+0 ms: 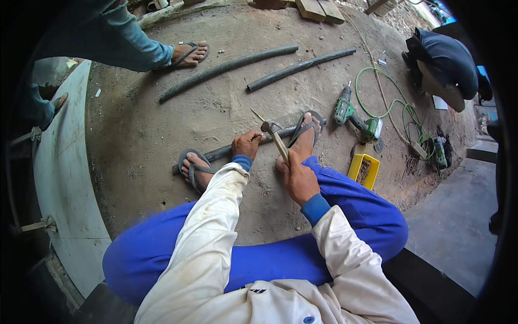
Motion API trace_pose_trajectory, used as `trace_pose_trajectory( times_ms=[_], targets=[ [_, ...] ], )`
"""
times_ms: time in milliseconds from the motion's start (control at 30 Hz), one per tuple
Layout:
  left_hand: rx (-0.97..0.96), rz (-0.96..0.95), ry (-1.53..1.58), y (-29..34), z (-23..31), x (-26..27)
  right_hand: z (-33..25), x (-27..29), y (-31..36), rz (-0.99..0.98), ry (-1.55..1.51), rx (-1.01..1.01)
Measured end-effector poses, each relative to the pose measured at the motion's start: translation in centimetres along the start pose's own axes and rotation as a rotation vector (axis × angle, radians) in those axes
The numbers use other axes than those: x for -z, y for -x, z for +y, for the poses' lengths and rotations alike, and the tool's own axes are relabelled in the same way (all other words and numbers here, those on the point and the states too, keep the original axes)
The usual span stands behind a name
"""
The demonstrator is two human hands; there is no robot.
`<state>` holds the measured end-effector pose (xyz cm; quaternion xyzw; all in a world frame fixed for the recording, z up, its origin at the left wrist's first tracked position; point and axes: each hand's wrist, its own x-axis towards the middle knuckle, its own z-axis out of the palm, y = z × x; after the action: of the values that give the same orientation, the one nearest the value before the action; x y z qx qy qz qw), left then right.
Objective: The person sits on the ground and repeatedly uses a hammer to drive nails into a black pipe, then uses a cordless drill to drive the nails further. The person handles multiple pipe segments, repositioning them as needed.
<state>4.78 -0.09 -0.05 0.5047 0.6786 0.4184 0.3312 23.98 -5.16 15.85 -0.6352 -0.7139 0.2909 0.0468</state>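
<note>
A dark pipe lies on the ground in front of me, with my sandalled feet resting on it towards both ends. My left hand is closed at the middle of this pipe. Its fingertips are pinched together, and whatever is between them is too small to make out. In my right hand is a hammer, gripped by its pale handle. The hammer's head is just above the pipe, beside my left fingertips. A thin, light, pointed piece shows beyond the head; I cannot tell what it belongs to.
Two more dark pipes lie farther out. At right are a green cordless drill, a yellow box of nails, a coiled green cable and another green tool. Another person's foot stands far left, near a pale board.
</note>
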Motion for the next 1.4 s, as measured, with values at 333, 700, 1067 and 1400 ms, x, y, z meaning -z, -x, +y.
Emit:
trace_pose_trajectory(
  times_ms=[333,700,1067,1400],
  targets=[
    [0.161,-0.095,0.029,-1.1,0.8,1.0,7.9,13.4,-8.1,0.0,0.479,0.022],
    [0.288,0.016,0.171,-2.7,-1.1,2.3,18.9,16.0,-0.5,-0.263,0.14,-0.051],
    [-0.031,0.008,-0.454,-2.9,-3.6,4.4,22.6,1.9,6.3,0.711,-0.083,-0.439],
    [-0.026,0.1,-0.399,-0.8,-0.8,4.1,31.3,5.6,1.3,0.478,0.054,-0.798]
  ],
)
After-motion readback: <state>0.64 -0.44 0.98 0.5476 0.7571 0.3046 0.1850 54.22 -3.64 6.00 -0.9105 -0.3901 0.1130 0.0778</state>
